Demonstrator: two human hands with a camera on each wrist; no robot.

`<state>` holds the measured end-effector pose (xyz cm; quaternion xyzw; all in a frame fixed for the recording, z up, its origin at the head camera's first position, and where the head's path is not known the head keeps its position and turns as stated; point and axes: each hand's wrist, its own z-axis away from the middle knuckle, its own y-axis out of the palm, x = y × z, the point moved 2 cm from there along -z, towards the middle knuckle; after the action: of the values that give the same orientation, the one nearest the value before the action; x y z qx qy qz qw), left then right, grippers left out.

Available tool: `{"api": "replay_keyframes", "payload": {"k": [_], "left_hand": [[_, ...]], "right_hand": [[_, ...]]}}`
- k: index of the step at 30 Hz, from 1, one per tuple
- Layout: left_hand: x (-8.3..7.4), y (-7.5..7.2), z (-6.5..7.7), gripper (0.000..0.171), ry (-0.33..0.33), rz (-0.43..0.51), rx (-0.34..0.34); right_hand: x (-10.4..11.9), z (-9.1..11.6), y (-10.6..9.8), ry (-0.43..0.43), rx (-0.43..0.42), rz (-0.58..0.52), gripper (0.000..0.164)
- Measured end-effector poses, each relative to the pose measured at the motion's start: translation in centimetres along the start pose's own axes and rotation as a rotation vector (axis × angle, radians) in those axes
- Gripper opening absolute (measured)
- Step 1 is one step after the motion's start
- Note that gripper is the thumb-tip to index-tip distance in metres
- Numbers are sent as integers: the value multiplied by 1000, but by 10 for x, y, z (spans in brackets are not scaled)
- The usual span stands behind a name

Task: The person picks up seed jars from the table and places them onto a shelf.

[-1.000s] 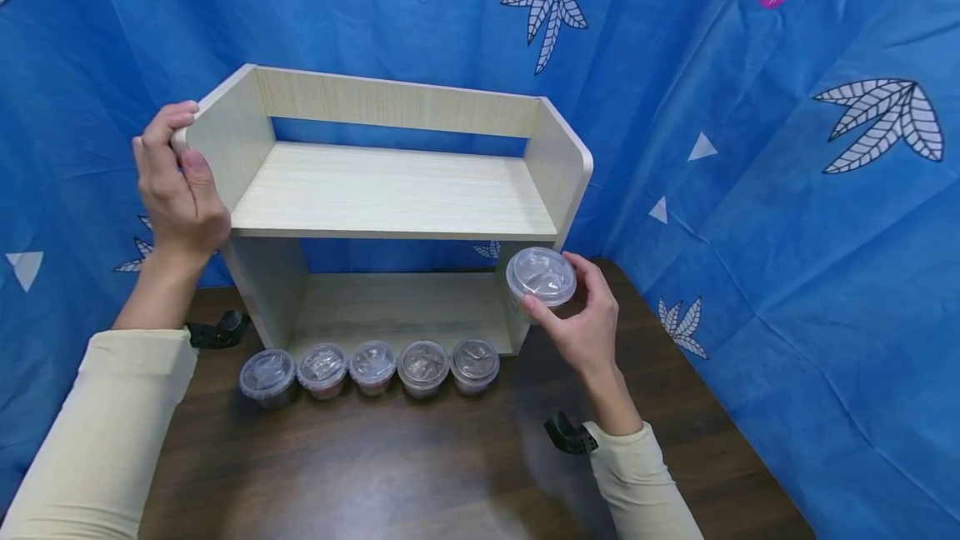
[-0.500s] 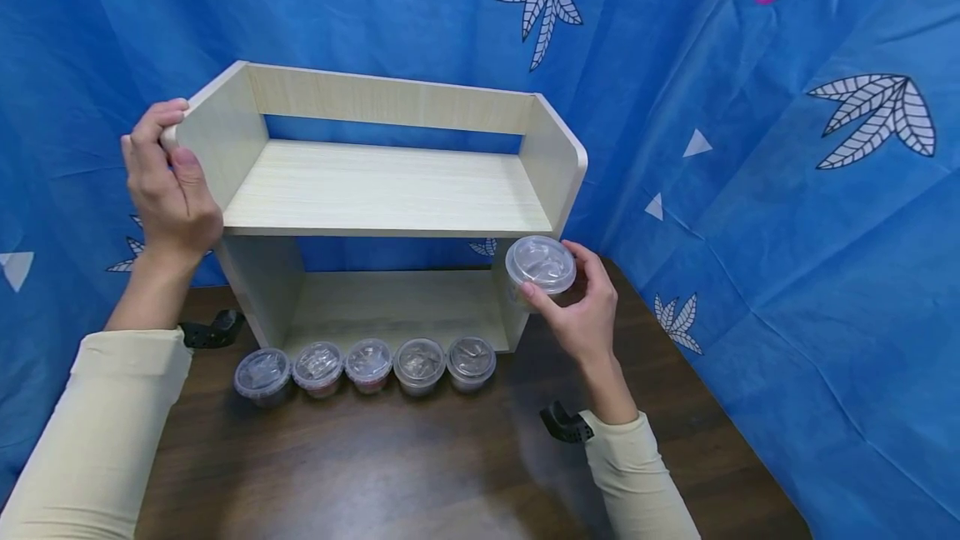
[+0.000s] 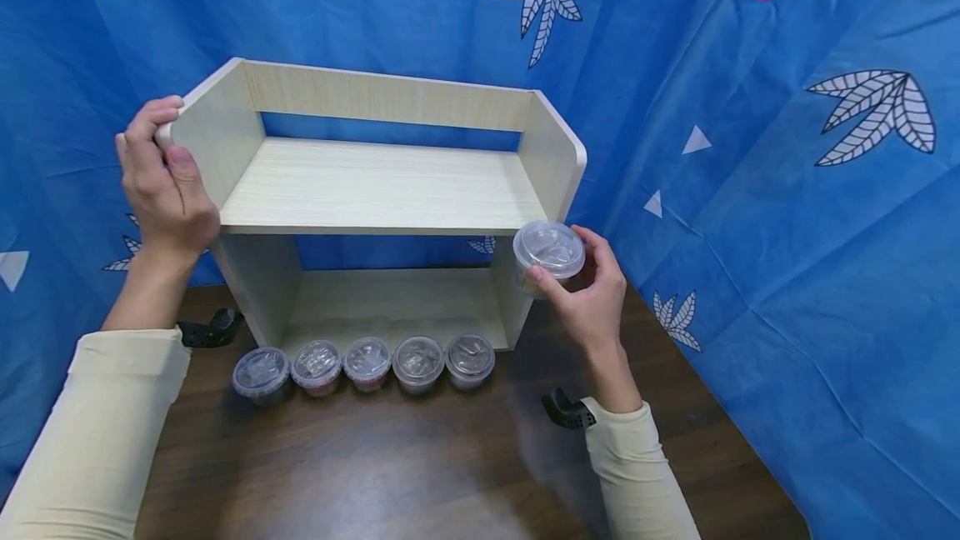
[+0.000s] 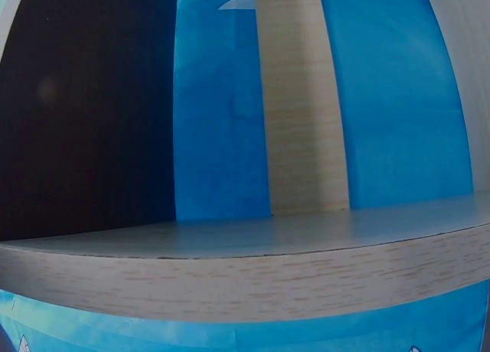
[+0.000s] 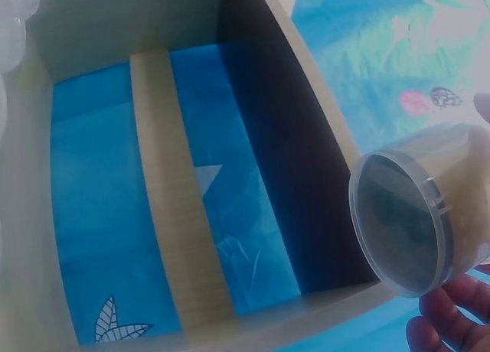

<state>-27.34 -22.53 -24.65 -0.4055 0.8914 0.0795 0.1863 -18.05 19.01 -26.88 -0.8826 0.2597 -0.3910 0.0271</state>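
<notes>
A pale wood two-tier shelf (image 3: pixel 390 186) stands on the dark table. My left hand (image 3: pixel 161 190) grips the upper front corner of its left side panel (image 3: pixel 221 132), fingers over the edge and thumb on the near side. In the left wrist view that hand is out of sight, and a wooden panel edge (image 4: pixel 230 289) crosses the picture. My right hand (image 3: pixel 596 302) holds a clear lidded plastic cup (image 3: pixel 550 248) by its side, raised in front of the shelf's right panel. The right wrist view shows the cup (image 5: pixel 402 222) with fingertips (image 5: pixel 448 314) against it; its contents are unclear.
Several similar lidded cups (image 3: pixel 367 361) form a row along the shelf's front foot. Blue patterned cloth (image 3: pixel 750 232) hangs behind and to the right. The dark wood table (image 3: pixel 375 473) extends toward me, its right edge slanting beside my right arm.
My right hand has raised the cup a little, up to about the middle board's level. The left hand keeps its grip on the shelf. The head view has shifted slightly.
</notes>
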Motion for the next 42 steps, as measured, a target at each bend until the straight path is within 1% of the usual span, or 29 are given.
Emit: {"api": "replay_keyframes", "payload": {"k": [4,7,11,13,23,30,37,42], "left_hand": [[-1,0,0,32,-3,5,-8],[-2,0,0,32,-3,6,-10],[-2,0,0,33,-1,5,-7],[-2,1,-1,33,0,4,-4],[-3,0,0,33,-7,0,-8],[-4,1,0,32,-4,-1,-4],[-6,1,1,31,-9,11,-18],[-7,0,1,30,-8,2,-19]], "right_hand": [[1,-3,-1,5,-6,5,62],[-14,-7,0,7,-14,11,64],[-40,-11,2,0,-19,2,68],[-43,-11,2,-8,-20,-6,69],[-38,-19,3,-40,-24,-11,67],[-37,-23,4,-46,-18,-3,68],[-34,-26,8,-54,-14,-3,68],[-35,-27,10,-57,-18,3,67]]}}
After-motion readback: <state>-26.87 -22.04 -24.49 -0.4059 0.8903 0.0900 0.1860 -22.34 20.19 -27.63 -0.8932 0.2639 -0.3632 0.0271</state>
